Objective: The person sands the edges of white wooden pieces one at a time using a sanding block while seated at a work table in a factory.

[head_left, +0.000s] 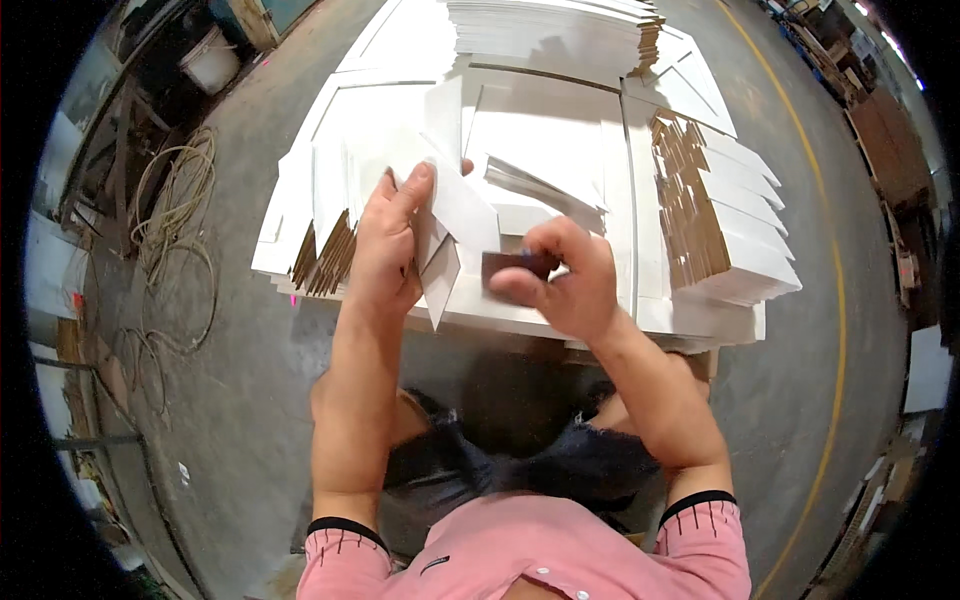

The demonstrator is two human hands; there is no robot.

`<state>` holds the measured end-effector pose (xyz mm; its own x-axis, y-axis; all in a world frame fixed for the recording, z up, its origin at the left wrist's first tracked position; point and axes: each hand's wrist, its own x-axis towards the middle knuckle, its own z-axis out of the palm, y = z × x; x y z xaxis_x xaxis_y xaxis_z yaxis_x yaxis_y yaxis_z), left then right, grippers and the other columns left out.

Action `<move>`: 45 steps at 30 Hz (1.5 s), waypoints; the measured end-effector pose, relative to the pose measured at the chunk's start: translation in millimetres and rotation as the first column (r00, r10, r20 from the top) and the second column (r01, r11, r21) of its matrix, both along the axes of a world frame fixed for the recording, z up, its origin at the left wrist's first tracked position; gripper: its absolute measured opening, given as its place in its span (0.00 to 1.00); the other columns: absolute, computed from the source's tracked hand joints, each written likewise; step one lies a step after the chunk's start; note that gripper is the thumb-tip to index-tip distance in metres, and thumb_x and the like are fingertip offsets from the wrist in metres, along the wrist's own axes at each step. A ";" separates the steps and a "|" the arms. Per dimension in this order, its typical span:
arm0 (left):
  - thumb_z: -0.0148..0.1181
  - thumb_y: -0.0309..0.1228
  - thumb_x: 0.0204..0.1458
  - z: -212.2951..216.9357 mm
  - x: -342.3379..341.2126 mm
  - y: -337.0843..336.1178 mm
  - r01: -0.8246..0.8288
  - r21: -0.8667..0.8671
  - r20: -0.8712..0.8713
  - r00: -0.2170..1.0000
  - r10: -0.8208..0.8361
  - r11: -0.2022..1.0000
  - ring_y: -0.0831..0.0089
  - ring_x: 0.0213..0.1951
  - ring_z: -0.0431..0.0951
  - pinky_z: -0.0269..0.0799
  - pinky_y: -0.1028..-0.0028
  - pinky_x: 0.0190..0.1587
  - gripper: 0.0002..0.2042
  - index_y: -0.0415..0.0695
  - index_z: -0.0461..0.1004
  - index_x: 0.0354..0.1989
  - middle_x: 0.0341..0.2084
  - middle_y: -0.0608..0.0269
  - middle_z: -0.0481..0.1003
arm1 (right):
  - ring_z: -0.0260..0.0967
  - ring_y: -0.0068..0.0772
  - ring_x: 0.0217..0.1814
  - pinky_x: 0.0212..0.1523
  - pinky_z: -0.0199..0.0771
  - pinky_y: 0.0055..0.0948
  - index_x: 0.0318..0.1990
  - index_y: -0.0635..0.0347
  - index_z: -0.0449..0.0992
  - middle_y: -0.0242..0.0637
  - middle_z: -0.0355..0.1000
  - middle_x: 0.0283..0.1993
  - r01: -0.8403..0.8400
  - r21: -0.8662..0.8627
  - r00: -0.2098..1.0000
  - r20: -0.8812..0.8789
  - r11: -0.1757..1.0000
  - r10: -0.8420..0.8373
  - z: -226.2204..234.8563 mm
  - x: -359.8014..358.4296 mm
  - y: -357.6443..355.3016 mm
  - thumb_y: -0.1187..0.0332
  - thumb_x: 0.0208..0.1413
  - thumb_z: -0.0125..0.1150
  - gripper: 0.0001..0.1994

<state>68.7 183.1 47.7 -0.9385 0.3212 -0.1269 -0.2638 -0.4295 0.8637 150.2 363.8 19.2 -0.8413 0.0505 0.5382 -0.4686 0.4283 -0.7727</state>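
Two bare hands working a folded white card piece over stacked flat cardboard

The right hand (560, 280) is curling its grip shut around a small dark brown block (515, 264) — pressing it against the white card piece (455, 225), which the left hand (388, 245) is pinching with fingers stretched upward, just above the tabletop (520, 322). Beyond, flattened white cardboard blanks (725, 225) are lying in fanned stacks — brown corrugated edges showing — and a coiled rope (175, 205) is lying on the concrete floor at left.

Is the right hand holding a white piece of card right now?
No, the right hand grips a small dark brown block, while the left hand holds the folded white card.
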 end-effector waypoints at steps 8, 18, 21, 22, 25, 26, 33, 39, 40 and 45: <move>0.52 0.42 0.64 15.1 3.9 -3.6 -0.032 -0.037 0.026 0.999 0.033 0.999 0.62 0.52 0.74 0.70 0.67 0.57 0.24 0.35 0.68 0.59 0.54 0.50 0.73 | 0.69 0.21 0.25 0.28 0.73 0.25 0.34 0.60 0.71 0.33 0.74 0.28 -0.026 -0.268 1.000 -0.016 0.963 0.023 4.7 1.2 -3.2 0.61 0.47 0.79 0.19; 0.51 0.41 0.64 17.9 1.4 -9.9 -0.138 -0.060 -0.021 0.990 0.137 0.989 0.63 0.54 0.73 0.70 0.65 0.58 0.23 0.36 0.66 0.61 0.54 0.51 0.73 | 0.67 0.21 0.27 0.30 0.71 0.25 0.36 0.60 0.72 0.31 0.72 0.28 0.039 -0.317 0.996 0.094 0.947 -0.009 -12.0 -1.6 2.9 0.60 0.46 0.80 0.20; 0.51 0.41 0.64 14.0 -1.6 -12.4 -0.092 -0.032 -0.024 0.996 0.091 0.995 0.63 0.55 0.73 0.70 0.65 0.58 0.23 0.36 0.67 0.61 0.55 0.51 0.73 | 0.66 0.20 0.27 0.29 0.70 0.25 0.36 0.60 0.71 0.31 0.71 0.27 -0.063 -0.284 0.997 0.024 0.957 0.073 -4.6 -1.0 -9.2 0.60 0.47 0.79 0.21; 0.51 0.41 0.64 14.2 -0.6 -11.4 -0.093 -0.029 -0.022 0.996 0.092 0.995 0.63 0.55 0.73 0.69 0.65 0.58 0.23 0.36 0.67 0.61 0.55 0.51 0.73 | 0.66 0.24 0.27 0.29 0.70 0.26 0.34 0.61 0.71 0.33 0.70 0.27 -0.027 -0.211 0.995 0.086 0.977 0.046 -3.3 -3.0 -11.2 0.60 0.46 0.79 0.21; 0.52 0.41 0.64 17.5 -1.5 -14.1 -0.150 -0.043 -0.013 0.989 0.149 0.988 0.63 0.53 0.74 0.69 0.64 0.58 0.23 0.36 0.66 0.61 0.54 0.51 0.74 | 0.58 0.15 0.25 0.25 0.61 0.19 0.34 0.58 0.67 0.26 0.60 0.22 0.024 0.089 0.995 0.090 0.996 -0.032 -25.3 -16.4 -1.5 0.62 0.49 0.78 0.20; 0.52 0.41 0.64 18.7 -2.7 -15.8 -0.179 -0.049 -0.009 0.984 0.178 0.983 0.63 0.53 0.74 0.69 0.64 0.58 0.24 0.36 0.65 0.61 0.54 0.51 0.74 | 0.64 0.20 0.22 0.25 0.66 0.22 0.33 0.60 0.70 0.31 0.65 0.19 0.031 0.143 0.987 0.152 0.989 -0.053 -27.3 -15.8 2.9 0.62 0.49 0.77 0.19; 0.52 0.37 0.64 14.3 -4.0 -19.2 -0.163 -0.065 -0.076 0.984 0.158 0.984 0.63 0.52 0.75 0.71 0.63 0.56 0.24 0.37 0.59 0.64 0.52 0.50 0.75 | 0.80 0.39 0.32 0.34 0.78 0.33 0.35 0.57 0.80 0.39 0.80 0.34 0.171 0.411 0.954 0.160 0.896 -0.255 -6.5 -17.9 2.0 0.57 0.52 0.71 0.14; 0.53 0.36 0.65 -9.6 1.4 0.9 -0.138 -0.058 -0.122 0.984 0.130 0.989 0.68 0.47 0.75 0.72 0.69 0.52 0.21 0.37 0.60 0.60 0.48 0.53 0.75 | 0.73 0.20 0.35 0.33 0.78 0.20 0.59 0.62 0.70 0.35 0.74 0.39 -0.082 -0.274 0.877 0.436 0.958 0.200 10.2 -23.9 -30.4 0.69 0.64 0.62 0.18; 0.53 0.37 0.64 -10.3 3.4 2.8 -0.132 -0.071 -0.107 0.986 0.124 0.989 0.66 0.48 0.75 0.72 0.66 0.52 0.22 0.38 0.60 0.61 0.48 0.52 0.74 | 0.73 0.20 0.35 0.32 0.78 0.21 0.59 0.62 0.70 0.35 0.74 0.39 -0.061 -0.301 0.865 0.459 0.952 0.200 3.7 -23.3 -33.1 0.69 0.64 0.62 0.18; 0.53 0.43 0.64 -15.4 9.4 12.1 -0.110 0.065 -0.015 0.994 0.112 0.992 0.70 0.45 0.75 0.73 0.70 0.47 0.24 0.39 0.60 0.60 0.46 0.56 0.72 | 0.75 0.26 0.33 0.32 0.76 0.25 0.56 0.62 0.71 0.40 0.78 0.38 0.144 -0.458 0.850 0.512 0.877 0.127 6.2 -25.6 -41.1 0.68 0.62 0.62 0.17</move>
<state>78.1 195.2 32.3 -0.9708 0.2217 -0.0916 -0.1955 -0.5097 0.8378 124.6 322.7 25.4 -0.9805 0.1862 -0.0623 0.0556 -0.0412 -0.9976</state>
